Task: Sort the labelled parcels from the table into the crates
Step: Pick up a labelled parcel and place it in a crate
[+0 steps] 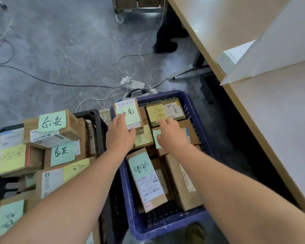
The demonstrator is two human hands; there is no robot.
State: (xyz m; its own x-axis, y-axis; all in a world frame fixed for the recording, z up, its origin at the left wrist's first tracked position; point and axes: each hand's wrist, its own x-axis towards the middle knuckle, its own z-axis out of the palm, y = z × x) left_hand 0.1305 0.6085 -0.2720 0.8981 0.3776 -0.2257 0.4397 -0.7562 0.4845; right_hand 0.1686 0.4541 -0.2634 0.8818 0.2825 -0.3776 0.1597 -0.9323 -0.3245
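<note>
Seemingly well along: both crates brim, the left hand (119, 132) clamps a green-noted parcel (128, 113) entering the blue crate (192, 101), right hand (171, 134) open-fingered, tabletop (280, 111) parcels unseen.

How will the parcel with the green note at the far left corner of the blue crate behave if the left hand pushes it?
The parcel is a flat cardboard box, so it is probably stiff. It rests high on the blue crate rim, so it may tip or slide. Its green note looks loosely stuck and might peel under the left hand.

A parcel sorting room: crates (192, 103) of labelled parcels (146, 180), grey floor (60, 41), trailing power strip (132, 83)
</note>
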